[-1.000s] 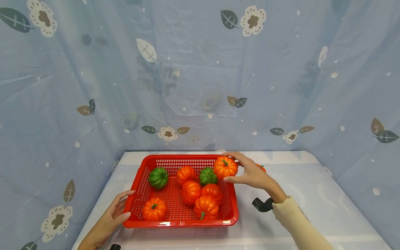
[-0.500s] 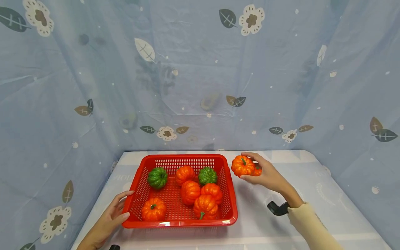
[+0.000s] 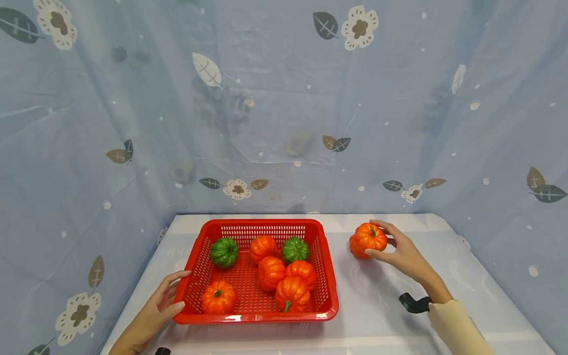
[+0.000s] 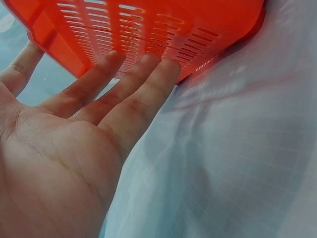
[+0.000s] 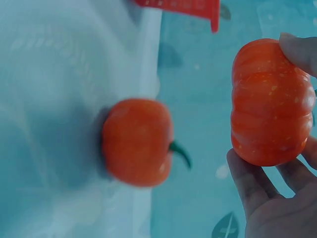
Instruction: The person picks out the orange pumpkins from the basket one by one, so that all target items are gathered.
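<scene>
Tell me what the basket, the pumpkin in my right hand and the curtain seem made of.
Basket: most likely molded plastic, glossy; its front rim shines and its walls have even slots.
Pumpkin in your right hand: perhaps painted foam or plastic, shiny; it catches highlights, but its core is hidden.
Curtain: apparently thin fabric or sheeting, fairly dull; it creases and folds.

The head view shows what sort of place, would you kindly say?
Probably a screened-off tabletop workspace: blue floral curtains hang behind and on both sides of the pale table, which bears a red plastic basket of pumpkins.
</scene>
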`<state>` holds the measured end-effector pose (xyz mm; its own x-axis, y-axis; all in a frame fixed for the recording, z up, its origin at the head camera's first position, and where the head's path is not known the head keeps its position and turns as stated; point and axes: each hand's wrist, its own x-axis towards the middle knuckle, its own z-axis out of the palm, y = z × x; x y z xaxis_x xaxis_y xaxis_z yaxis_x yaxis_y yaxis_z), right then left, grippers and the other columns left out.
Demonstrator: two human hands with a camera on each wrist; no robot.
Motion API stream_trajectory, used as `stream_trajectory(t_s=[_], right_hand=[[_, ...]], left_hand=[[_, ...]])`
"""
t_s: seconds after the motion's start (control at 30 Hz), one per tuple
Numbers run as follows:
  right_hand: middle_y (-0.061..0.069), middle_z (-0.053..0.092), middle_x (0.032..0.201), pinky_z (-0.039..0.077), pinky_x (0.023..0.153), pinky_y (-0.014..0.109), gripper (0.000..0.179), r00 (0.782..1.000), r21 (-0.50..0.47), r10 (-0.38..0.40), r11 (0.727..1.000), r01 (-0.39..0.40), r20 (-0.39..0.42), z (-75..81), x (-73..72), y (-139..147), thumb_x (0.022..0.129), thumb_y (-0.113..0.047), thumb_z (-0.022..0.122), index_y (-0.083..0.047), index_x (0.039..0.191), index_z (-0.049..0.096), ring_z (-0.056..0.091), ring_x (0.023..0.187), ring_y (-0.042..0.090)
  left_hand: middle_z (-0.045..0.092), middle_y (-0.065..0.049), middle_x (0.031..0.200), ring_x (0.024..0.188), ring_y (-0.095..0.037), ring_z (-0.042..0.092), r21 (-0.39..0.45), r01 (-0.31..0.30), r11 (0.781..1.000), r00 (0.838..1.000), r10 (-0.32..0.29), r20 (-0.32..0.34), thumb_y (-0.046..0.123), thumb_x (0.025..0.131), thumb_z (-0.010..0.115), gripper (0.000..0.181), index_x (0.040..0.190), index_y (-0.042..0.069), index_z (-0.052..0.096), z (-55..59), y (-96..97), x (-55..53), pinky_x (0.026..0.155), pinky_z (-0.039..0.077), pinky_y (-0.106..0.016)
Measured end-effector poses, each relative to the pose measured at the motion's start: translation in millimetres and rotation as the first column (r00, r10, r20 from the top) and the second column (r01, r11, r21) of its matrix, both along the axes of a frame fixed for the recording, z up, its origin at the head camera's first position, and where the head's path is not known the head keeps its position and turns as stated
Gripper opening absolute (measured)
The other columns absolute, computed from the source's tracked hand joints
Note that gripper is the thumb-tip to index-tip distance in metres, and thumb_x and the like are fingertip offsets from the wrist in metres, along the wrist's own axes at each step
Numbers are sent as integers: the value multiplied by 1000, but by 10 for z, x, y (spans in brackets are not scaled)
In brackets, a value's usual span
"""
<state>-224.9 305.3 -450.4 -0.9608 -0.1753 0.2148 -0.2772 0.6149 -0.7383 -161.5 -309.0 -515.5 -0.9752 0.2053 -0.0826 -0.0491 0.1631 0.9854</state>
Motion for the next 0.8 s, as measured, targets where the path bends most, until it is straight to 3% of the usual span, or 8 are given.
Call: stream_trajectory(t_s=[0.1, 0.23, 0.33, 0.7, 0.8], right_hand=[[13, 40, 157, 42, 96, 11, 81, 999, -32, -28, 999, 28, 16, -59, 25, 125, 89, -36, 83, -17, 156, 41, 48, 133, 36], [14, 41, 157, 37, 94, 5, 82, 998, -52, -63, 997, 65, 28, -121, 46, 277, 89, -34, 82, -17, 156, 40, 45, 135, 35], [15, 42, 155, 36, 94, 4, 81, 995, -49, -92, 994, 94, 38, -161, 57, 373, 90, -35, 81, -18, 157, 39, 44, 134, 33], [23, 43, 152, 37, 90, 5, 84, 986, -52, -147, 987, 151, 77, -365, 4, 576, 91, -36, 81, -9, 157, 36, 44, 133, 37], [25, 41, 152, 43, 99, 17, 85, 982, -51, -161, 985, 166, 97, -446, -36, 619, 91, -36, 80, -7, 158, 35, 43, 133, 40]], left_hand=[[31, -28, 157, 127, -25, 53, -7, -6, 1000, 1000, 6, 5, 14, 100, 63, 65, 156, 17, 29, 0, 8, -7, 90, 58, -39], [31, -27, 158, 133, -36, 47, -10, -18, 1000, 1000, 18, 12, 15, 100, 64, 66, 155, 17, 28, 2, 18, -12, 90, 58, -41], [31, -27, 158, 134, -39, 45, -10, -20, 1000, 1000, 20, 13, 15, 99, 65, 67, 155, 17, 28, 5, 19, -12, 90, 58, -41], [29, -27, 160, 132, -29, 49, -4, -13, 1000, 999, 13, 31, 16, 101, 62, 64, 156, 17, 28, 25, 6, -10, 92, 57, -40], [29, -27, 160, 131, -23, 50, 0, -9, 1000, 999, 9, 33, 16, 102, 61, 64, 156, 17, 28, 20, 6, -4, 93, 57, -40]])
